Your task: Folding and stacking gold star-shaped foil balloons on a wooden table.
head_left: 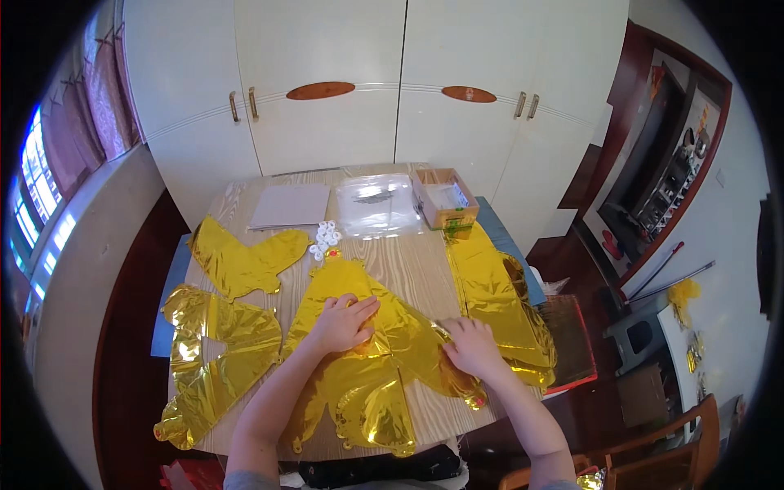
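Observation:
A flat gold foil balloon point(339, 282) lies creased on the table in front of me. My left hand point(345, 323) rests on its middle with fingers stretched out over the foil. At the balloon's right side, my right hand point(474, 349) has its fingers bent at the foil's edge, seemingly gripping it; its thumb is hard to make out. Small red dots mark the balloon's top and its lower right tip. Two more flat gold foil balloons lie to the left, one upper point(245, 261) and one lower point(216, 327). Another gold foil sheet point(486, 282) lies at the right.
The wood-grain table point(400, 257) carries a pale flat board point(290, 206), a clear plastic bag point(376, 216), a small open box point(445, 214) and several white rings point(327, 235). White cabinets point(327, 49) stand behind. A wooden chair point(661, 449) is at the lower right.

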Action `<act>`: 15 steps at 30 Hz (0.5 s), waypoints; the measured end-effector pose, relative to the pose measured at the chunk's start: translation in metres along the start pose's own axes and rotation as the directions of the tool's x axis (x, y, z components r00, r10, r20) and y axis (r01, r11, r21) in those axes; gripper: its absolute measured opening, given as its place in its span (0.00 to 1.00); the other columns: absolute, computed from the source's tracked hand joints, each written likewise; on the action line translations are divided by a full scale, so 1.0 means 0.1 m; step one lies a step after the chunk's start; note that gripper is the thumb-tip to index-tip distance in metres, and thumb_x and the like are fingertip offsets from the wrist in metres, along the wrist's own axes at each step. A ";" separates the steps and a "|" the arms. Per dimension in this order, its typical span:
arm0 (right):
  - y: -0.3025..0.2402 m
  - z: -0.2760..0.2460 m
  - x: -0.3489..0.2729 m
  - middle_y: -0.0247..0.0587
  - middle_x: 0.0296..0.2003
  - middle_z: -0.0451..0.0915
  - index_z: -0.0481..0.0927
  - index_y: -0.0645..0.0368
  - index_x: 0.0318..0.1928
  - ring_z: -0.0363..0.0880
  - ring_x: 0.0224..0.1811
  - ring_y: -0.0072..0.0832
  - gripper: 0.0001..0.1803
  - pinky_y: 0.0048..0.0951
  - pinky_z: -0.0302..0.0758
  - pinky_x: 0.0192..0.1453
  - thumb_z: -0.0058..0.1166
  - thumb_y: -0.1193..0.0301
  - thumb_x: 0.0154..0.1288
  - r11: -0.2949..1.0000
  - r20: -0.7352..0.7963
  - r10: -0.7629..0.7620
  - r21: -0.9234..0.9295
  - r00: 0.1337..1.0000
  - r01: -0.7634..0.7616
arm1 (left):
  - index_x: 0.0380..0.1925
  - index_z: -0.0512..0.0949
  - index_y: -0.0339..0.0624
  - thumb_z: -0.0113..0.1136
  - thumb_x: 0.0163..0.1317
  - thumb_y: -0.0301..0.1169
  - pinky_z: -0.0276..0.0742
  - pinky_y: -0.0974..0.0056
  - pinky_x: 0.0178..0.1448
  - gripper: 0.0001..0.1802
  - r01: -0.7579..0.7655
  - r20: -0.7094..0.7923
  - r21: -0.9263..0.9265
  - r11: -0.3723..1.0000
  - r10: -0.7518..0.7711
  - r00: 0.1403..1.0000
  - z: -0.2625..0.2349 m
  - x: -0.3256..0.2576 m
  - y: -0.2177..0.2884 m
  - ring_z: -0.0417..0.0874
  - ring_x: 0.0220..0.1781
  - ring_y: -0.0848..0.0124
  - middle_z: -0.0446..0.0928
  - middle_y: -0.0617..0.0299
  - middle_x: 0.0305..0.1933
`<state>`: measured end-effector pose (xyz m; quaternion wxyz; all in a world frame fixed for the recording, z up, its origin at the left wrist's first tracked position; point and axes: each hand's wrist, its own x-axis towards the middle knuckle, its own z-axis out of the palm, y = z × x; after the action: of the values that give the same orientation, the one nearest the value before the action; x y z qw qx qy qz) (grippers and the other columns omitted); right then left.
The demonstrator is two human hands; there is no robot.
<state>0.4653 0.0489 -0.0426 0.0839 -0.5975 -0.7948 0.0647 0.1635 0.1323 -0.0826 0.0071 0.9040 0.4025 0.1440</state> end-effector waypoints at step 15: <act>-0.66 -0.13 -0.46 0.32 0.25 0.76 0.64 0.57 0.61 0.75 0.25 0.21 0.28 0.26 0.72 0.30 0.61 0.68 0.64 0.561 0.125 -0.087 0.826 0.988 -0.055 | 0.63 0.70 0.47 0.56 0.59 0.43 0.62 0.52 0.62 0.31 0.005 -0.021 -0.022 1.000 -0.006 1.000 0.06 0.05 -0.01 0.70 0.61 0.62 0.68 0.65 0.69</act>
<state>0.4188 -0.0130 -0.0188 0.2943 -0.4745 -0.6810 0.4737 0.1676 0.1375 -0.0869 0.0132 0.9011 0.4035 0.1581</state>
